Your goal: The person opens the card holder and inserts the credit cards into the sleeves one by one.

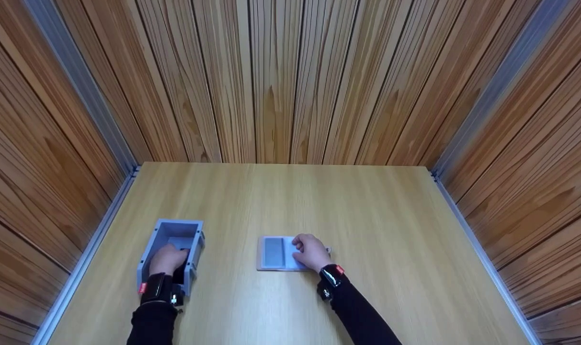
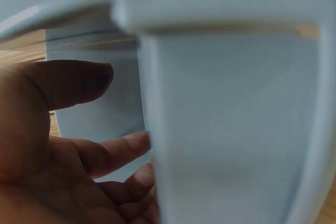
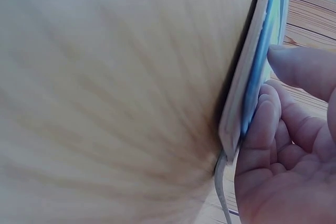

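Observation:
A grey-blue plastic bin [image 1: 179, 222] stands at the left of the table, and my left hand [image 1: 167, 260] reaches down into it. In the left wrist view the thumb [image 2: 79, 82] is apart from the fingers; the bin wall [image 2: 236, 119] hides some fingertips, and no held thing shows. A flat, light-blue notebook [image 1: 273, 252] with a darker blue panel lies near the table's middle. My right hand [image 1: 312, 252] rests on its right part, fingers loosely bent, thumb apart. From the right wrist, its page edge [image 3: 241, 93] and a thin pale cord [image 3: 220, 187] are visible.
The wooden table [image 1: 290, 201] is bordered by plank walls at the back [image 1: 276, 81] and both sides. Metal rails [image 1: 86, 254] run along the side edges. Bare tabletop lies between the bin and the notebook.

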Action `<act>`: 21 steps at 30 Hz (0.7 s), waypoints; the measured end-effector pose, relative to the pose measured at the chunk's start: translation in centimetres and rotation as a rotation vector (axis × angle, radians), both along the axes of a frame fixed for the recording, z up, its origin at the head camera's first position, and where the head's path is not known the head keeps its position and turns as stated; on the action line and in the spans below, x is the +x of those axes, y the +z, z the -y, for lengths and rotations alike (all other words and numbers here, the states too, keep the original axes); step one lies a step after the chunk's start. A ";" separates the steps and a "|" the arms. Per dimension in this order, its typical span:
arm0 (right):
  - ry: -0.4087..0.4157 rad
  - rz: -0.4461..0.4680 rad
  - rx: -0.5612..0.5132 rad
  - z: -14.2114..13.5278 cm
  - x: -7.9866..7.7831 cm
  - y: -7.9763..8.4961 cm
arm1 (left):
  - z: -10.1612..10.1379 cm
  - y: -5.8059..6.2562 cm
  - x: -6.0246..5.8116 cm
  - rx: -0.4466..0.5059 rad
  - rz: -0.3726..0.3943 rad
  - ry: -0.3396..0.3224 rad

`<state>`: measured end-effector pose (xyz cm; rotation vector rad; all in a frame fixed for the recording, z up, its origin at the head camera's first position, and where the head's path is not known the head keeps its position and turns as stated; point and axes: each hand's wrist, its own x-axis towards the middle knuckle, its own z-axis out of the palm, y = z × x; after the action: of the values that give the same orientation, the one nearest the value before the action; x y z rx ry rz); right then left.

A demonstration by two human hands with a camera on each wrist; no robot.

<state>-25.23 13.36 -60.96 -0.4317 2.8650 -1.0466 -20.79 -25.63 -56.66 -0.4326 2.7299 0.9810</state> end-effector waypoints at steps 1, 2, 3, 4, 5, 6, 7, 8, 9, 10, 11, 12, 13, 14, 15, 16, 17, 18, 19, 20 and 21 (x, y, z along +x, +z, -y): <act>-0.002 0.009 0.000 0.0 0.0 0.0 | 0.0 0.0 0.0 0.004 0.012 0.002; -0.004 0.017 0.000 0.0 0.0 0.0 | 0.1 -0.1 -0.1 0.008 0.024 0.003; -0.006 0.024 0.003 0.0 0.0 0.0 | 0.1 -0.1 -0.1 0.011 0.031 0.004; -0.008 0.030 0.008 0.0 -0.1 0.0 | 0.1 -0.1 -0.1 0.010 0.033 0.005; -0.010 0.032 0.012 0.0 -0.1 0.0 | 0.1 -0.1 -0.1 0.005 0.031 0.003; -0.009 0.031 0.012 0.0 -0.1 0.0 | 0.1 0.0 -0.1 0.001 0.028 0.001; -0.008 0.028 0.011 0.0 -0.1 0.0 | 0.1 -0.1 -0.1 0.002 0.027 0.003; -0.007 0.025 0.012 0.0 -0.1 0.0 | 0.1 -0.1 -0.1 0.003 0.028 0.007; -0.007 0.022 0.010 0.0 -0.1 0.0 | 0.0 -0.1 -0.1 0.006 0.033 0.012; -0.006 0.019 0.008 0.0 -0.1 -0.1 | 0.0 -0.1 0.0 0.009 0.035 0.015; -0.005 0.016 0.006 0.0 -0.1 -0.1 | 0.0 -0.1 -0.1 0.018 0.040 0.019; -0.006 0.017 0.005 0.0 -0.1 -0.1 | 0.0 -0.1 0.0 0.030 0.049 0.027; -0.006 0.017 0.004 0.0 -0.1 -0.1 | -0.1 -0.1 0.0 0.036 0.051 0.033; -0.006 0.017 0.004 0.0 -0.1 -0.1 | -0.1 0.0 0.0 0.040 0.051 0.036; -0.006 0.017 0.004 0.0 -0.1 -0.1 | -0.1 0.1 0.0 0.046 0.049 0.037; -0.004 0.014 0.005 0.0 -0.2 -0.1 | -0.1 0.1 0.0 0.052 0.048 0.039; -0.004 0.014 0.005 0.0 -0.2 -0.1 | -0.1 0.1 0.0 0.058 0.051 0.044; -0.004 0.013 0.005 -0.1 -0.2 -0.1 | -0.1 0.2 0.0 0.063 0.055 0.048; -0.004 0.012 0.004 -0.1 -0.2 -0.1 | -0.1 0.2 0.0 0.063 0.055 0.048; -0.005 0.010 0.005 -0.1 -0.2 -0.2 | -0.1 0.2 0.0 0.059 0.053 0.044; -0.004 0.008 0.005 -0.1 -0.2 -0.2 | -0.1 0.2 0.0 0.048 0.049 0.035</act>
<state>-25.40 13.42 -61.14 -0.4199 2.8620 -1.0387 -20.77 -25.54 -56.42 -0.4911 2.6578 1.0292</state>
